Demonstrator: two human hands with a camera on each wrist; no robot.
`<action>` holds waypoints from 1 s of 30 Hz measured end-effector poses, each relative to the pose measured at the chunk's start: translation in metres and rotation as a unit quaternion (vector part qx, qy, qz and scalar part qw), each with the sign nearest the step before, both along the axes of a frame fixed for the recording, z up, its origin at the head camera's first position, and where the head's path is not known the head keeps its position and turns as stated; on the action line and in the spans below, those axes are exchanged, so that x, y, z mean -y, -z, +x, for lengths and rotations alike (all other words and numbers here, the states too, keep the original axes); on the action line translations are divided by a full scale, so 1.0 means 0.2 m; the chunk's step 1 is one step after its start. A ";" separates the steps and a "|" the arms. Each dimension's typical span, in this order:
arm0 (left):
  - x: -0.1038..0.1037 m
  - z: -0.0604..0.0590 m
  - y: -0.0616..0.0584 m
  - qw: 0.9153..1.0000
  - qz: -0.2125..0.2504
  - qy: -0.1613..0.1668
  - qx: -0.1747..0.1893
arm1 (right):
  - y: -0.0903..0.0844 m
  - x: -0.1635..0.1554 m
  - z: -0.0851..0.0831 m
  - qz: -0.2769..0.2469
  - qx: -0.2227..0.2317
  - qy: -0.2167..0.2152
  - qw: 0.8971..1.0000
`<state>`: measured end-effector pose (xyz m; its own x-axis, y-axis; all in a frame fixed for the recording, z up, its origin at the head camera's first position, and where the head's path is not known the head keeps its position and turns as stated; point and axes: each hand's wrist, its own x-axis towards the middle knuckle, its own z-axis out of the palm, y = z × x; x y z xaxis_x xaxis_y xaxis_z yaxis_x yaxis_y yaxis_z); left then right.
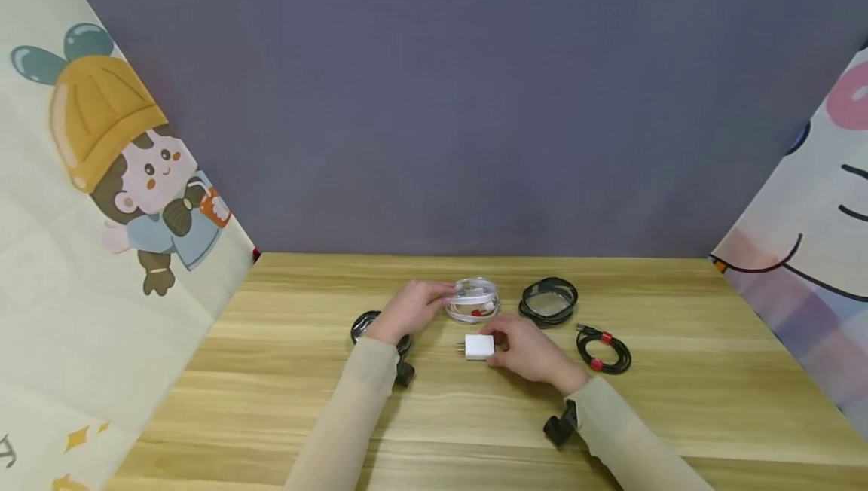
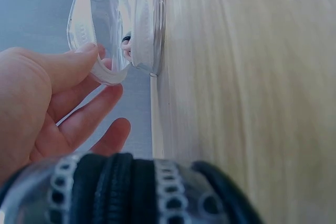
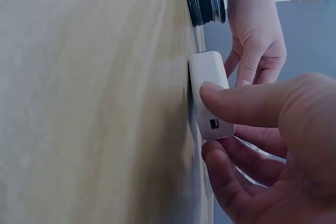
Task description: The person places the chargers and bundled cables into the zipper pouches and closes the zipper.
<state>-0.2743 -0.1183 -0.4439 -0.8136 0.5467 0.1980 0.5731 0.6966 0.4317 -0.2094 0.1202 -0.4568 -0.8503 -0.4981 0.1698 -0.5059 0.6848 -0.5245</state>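
Note:
A white plug-in charger [image 1: 480,347] lies between the thumb and fingers of my right hand [image 1: 530,348], its metal prongs pointing left. In the right wrist view a USB port shows on the end of the charger [image 3: 210,69] nearest the camera. My left hand [image 1: 412,308] pinches the raised lid [image 2: 84,17] of a clear round zip case with white trim. This case [image 1: 471,318] stands on the table just beyond the charger. Something red and white shows inside it; I cannot tell exactly what.
To the right of the clear case stands a black-trimmed round case [image 1: 548,301]. Nearer, a coiled black cable [image 1: 620,357] has red ties. Another black round case [image 1: 364,323] is partly hidden by my left arm. A grey panel [image 1: 475,114] rises behind the wooden table [image 1: 461,438].

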 end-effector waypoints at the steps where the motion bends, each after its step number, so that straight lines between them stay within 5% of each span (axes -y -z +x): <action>1: 0.00 0.00 0.00 1.000 0.000 0.002 -0.001 | 0.00 -0.01 0.00 -0.001 -0.004 0.001 1.000; 30: -0.01 0.00 -0.01 0.998 0.019 -0.033 0.040 | 0.01 0.01 -0.15 -0.091 -0.005 0.116 0.989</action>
